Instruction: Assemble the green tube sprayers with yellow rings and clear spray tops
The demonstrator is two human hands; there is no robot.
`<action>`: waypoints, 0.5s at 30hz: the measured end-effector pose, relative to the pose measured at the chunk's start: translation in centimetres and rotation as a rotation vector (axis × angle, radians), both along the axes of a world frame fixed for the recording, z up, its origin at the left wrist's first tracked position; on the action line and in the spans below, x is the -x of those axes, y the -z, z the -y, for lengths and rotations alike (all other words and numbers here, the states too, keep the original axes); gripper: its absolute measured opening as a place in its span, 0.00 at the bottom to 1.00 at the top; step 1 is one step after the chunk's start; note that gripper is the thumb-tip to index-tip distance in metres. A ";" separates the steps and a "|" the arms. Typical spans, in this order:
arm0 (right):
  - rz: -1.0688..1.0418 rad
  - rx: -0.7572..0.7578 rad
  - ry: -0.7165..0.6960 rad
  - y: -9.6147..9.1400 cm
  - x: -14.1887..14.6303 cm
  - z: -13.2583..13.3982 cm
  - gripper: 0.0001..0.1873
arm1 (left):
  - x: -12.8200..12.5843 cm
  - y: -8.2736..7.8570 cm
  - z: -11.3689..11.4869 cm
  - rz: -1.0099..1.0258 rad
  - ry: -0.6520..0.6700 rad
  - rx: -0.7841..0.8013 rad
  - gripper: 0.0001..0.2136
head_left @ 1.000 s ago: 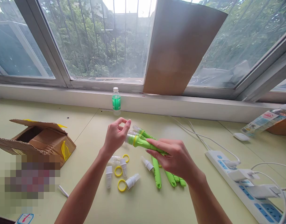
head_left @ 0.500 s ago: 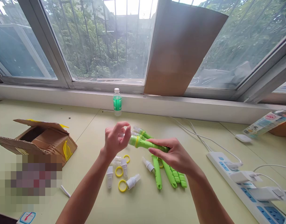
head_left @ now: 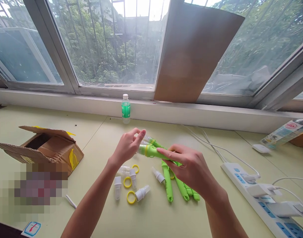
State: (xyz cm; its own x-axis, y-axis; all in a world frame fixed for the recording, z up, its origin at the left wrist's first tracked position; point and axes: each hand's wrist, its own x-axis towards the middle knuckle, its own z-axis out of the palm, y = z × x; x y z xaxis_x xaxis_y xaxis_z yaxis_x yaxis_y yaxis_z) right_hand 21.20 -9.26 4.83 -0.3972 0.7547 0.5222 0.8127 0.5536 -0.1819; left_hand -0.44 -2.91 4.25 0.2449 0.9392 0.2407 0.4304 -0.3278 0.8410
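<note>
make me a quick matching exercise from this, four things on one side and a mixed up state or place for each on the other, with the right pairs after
Things
1. raised green tube
2. green-labelled bottle
3. cardboard box
4. power strip

States
A. flaps open
B. has plugs in it
C. gripped by the right hand
D. standing upright, white cap on

Pairs: 1-C, 2-D, 3-A, 4-B

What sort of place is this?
Perhaps an indoor workroom: a pale table beside windows, a power strip with plugs in it, and several green plastic pieces lying close together.
</note>
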 end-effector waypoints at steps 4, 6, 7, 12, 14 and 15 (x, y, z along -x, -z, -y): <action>-0.027 0.022 -0.018 0.1 0.1 0.0 0.16 | 0.0 -0.2 0.2 -0.073 -0.011 0.001 0.22; -0.031 0.043 -0.018 0.1 0.1 0.1 0.15 | -0.1 -0.2 0.2 -0.090 -0.017 -0.004 0.22; -0.030 0.053 -0.017 0.0 0.2 0.2 0.15 | -0.1 -0.3 0.3 -0.096 -0.022 -0.008 0.22; -0.010 0.106 -0.051 -0.1 0.6 0.3 0.15 | 0.2 -0.4 0.2 -0.117 -0.069 -0.037 0.21; -0.009 0.114 -0.066 -0.1 0.7 0.2 0.15 | 0.2 -0.4 0.2 -0.125 -0.086 -0.048 0.20; -0.012 0.120 -0.071 0.0 0.8 0.1 0.15 | 0.2 -0.4 0.2 -0.128 -0.094 -0.055 0.20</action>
